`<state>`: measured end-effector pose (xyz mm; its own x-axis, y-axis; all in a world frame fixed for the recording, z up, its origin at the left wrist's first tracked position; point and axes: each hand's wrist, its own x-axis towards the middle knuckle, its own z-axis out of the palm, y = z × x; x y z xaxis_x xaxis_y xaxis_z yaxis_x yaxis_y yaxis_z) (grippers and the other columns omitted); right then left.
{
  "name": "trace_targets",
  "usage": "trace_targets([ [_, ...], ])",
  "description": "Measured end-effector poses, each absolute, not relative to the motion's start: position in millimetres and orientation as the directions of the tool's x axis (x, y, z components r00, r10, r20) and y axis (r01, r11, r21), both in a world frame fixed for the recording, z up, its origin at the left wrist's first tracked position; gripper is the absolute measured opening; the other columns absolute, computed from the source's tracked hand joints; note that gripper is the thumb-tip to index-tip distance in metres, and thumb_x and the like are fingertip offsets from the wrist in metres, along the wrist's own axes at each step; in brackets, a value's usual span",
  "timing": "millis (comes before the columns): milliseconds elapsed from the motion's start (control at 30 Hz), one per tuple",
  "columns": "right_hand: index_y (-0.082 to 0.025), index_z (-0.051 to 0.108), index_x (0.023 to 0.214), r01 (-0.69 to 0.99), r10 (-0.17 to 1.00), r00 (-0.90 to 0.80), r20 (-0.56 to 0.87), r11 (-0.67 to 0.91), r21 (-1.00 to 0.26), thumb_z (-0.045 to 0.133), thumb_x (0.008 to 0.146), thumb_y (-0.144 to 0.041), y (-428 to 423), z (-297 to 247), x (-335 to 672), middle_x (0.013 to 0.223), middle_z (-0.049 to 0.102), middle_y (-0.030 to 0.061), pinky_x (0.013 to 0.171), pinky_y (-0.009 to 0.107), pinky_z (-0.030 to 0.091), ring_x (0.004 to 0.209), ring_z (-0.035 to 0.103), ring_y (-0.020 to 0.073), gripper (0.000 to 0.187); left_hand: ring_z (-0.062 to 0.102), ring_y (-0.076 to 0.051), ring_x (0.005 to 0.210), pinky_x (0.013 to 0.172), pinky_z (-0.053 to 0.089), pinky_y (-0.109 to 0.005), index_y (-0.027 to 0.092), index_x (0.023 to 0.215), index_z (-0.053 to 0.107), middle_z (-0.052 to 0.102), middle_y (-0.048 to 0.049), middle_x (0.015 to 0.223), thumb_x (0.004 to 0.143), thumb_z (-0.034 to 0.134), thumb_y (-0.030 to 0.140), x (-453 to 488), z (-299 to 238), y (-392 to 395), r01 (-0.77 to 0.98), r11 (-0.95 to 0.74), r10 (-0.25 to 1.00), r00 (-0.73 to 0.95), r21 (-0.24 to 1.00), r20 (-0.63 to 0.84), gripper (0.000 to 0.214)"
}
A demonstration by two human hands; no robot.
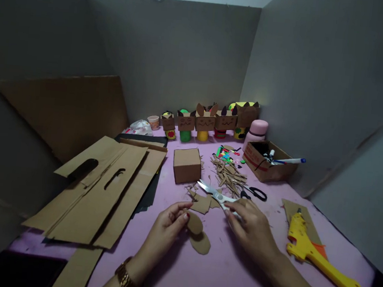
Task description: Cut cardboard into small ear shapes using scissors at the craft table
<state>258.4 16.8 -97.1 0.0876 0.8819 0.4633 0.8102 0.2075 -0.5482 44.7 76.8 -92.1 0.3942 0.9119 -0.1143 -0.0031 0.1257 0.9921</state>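
Between the thumb and fingers of my left hand point(165, 227) is the edge of a cardboard oval point(195, 224). A second cardboard oval point(202, 244) lies just below it, partly overlapped. My right hand point(254, 228) has its fingers around the white handles of scissors point(209, 189), whose blades point to the upper left, slightly apart. Cut cardboard offcuts point(201, 204) lie under and beside the blades. Behind them stands a small closed cardboard box point(187, 166).
Flattened cardboard sheets point(104, 203) cover the left side. Cardboard strips point(228, 174) and black-handled scissors point(257, 193) lie right of centre. A yellow glue gun point(316, 255) rests at right, near an open box with pens point(266, 169). Several box-headed figures point(205, 122) and a pink flask point(256, 131) stand behind.
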Motion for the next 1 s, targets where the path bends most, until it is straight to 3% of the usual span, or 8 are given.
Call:
trace_targets([
  [100, -0.013, 0.069, 0.1, 0.582, 0.935, 0.019, 0.355, 0.278, -0.764, 0.052, 0.086, -0.027, 17.0, -100.7, 239.0, 0.09, 0.069, 0.0117, 0.076, 0.036, 0.044, 0.084, 0.06, 0.0237, 0.026, 0.052, -0.012, 0.06, 0.051, 0.037, -0.021, 0.017, 0.106, 0.062, 0.063, 0.0008, 0.068, 0.074, 0.068, 0.036, 44.8, -93.9, 77.7, -0.02, 0.061, 0.924, 0.379, 0.998, -0.049, 0.037],
  [167, -0.011, 0.067, 0.105, 0.399, 0.981, -0.027, 0.193, 0.188, -0.897, 0.059, 0.08, -0.028, 19.4, -105.1, 227.0, 0.075, 0.067, 0.0074, 0.062, 0.032, 0.044, 0.067, 0.058, 0.0205, 0.031, 0.053, -0.012, 0.06, 0.052, 0.037, -0.02, 0.017, 0.105, 0.061, 0.063, 0.0013, 0.066, 0.074, 0.069, 0.035, 45.6, -98.7, 77.1, -0.044, 0.045, 0.925, 0.38, 0.998, -0.025, 0.036],
  [200, -0.012, 0.069, 0.096, 0.364, 0.983, -0.046, 0.175, 0.18, -0.914, 0.058, 0.079, -0.027, 21.2, -107.6, 222.5, 0.07, 0.066, 0.0056, 0.058, 0.03, 0.043, 0.062, 0.057, 0.019, 0.025, 0.053, -0.012, 0.058, 0.051, 0.037, -0.02, 0.017, 0.104, 0.061, 0.062, 0.0023, 0.064, 0.074, 0.07, 0.034, 46.4, -101.3, 76.2, -0.053, 0.048, 0.925, 0.38, 0.997, -0.024, 0.036],
  [333, -0.014, 0.064, 0.074, 0.277, 0.985, -0.04, 0.167, 0.171, -0.946, 0.051, 0.083, -0.026, 29.2, -116.9, 216.6, 0.065, 0.063, 0.0031, 0.056, 0.025, 0.042, 0.06, 0.056, 0.0156, 0.02, 0.059, -0.014, 0.061, 0.057, 0.044, -0.023, 0.015, 0.089, 0.066, 0.067, -0.0011, 0.068, 0.072, 0.071, 0.03, 52.0, -100.2, 74.6, -0.066, 0.067, 0.914, 0.405, 0.996, -0.034, 0.023],
  [433, -0.015, 0.061, 0.071, 0.24, 0.987, -0.029, 0.157, 0.159, -0.958, 0.048, 0.086, -0.03, 32.5, -120.8, 217.9, 0.061, 0.059, 0.0011, 0.054, 0.024, 0.041, 0.057, 0.055, 0.0145, 0.025, 0.062, -0.018, 0.063, 0.062, 0.048, -0.027, 0.015, 0.072, 0.068, 0.069, -0.0037, 0.068, 0.072, 0.068, 0.03, 58.2, -77.2, 90.2, -0.014, -0.074, 0.924, 0.376, 0.997, 0.073, 0.015],
  [500, -0.015, 0.061, 0.071, 0.236, 0.988, -0.035, 0.149, 0.153, -0.96, 0.048, 0.086, -0.03, 32.9, -121.8, 217.5, 0.059, 0.058, 0.0005, 0.054, 0.024, 0.041, 0.056, 0.055, 0.0143, 0.024, 0.063, -0.019, 0.07, 0.068, 0.048, -0.028, 0.015, 0.074, 0.069, 0.071, -0.0049, 0.072, 0.072, 0.066, 0.03, 63.4, -54.9, 113.2, 0.038, -0.239, 0.921, 0.327, 0.97, 0.214, 0.016],
  [633, -0.014, 0.064, 0.071, 0.256, 0.987, -0.061, 0.146, 0.157, -0.954, 0.052, 0.081, -0.023, 31.6, -122.4, 215.3, 0.059, 0.058, 0.0003, 0.053, 0.023, 0.038, 0.056, 0.054, 0.0138, 0.017, 0.063, -0.02, 0.077, 0.076, 0.046, -0.029, 0.015, 0.082, 0.07, 0.072, -0.0049, 0.081, 0.07, 0.066, 0.031, 75.6, -21.2, 172.4, 0.075, -0.347, 0.909, 0.27, 0.935, 0.316, 0.021],
  [1000, -0.013, 0.068, 0.07, 0.334, 0.98, -0.11, 0.165, 0.193, -0.923, 0.052, 0.078, -0.017, 35.0, -123.1, 216.0, 0.058, 0.061, 0.0011, 0.052, 0.021, 0.036, 0.055, 0.053, 0.0129, 0.018, 0.065, -0.023, 0.083, 0.075, 0.048, -0.033, 0.015, 0.097, 0.069, 0.074, -0.0074, 0.09, 0.064, 0.066, 0.028, 85.9, -44.0, 218.6, 0.168, -0.414, 0.874, 0.347, 0.894, 0.34, 0.036],
])
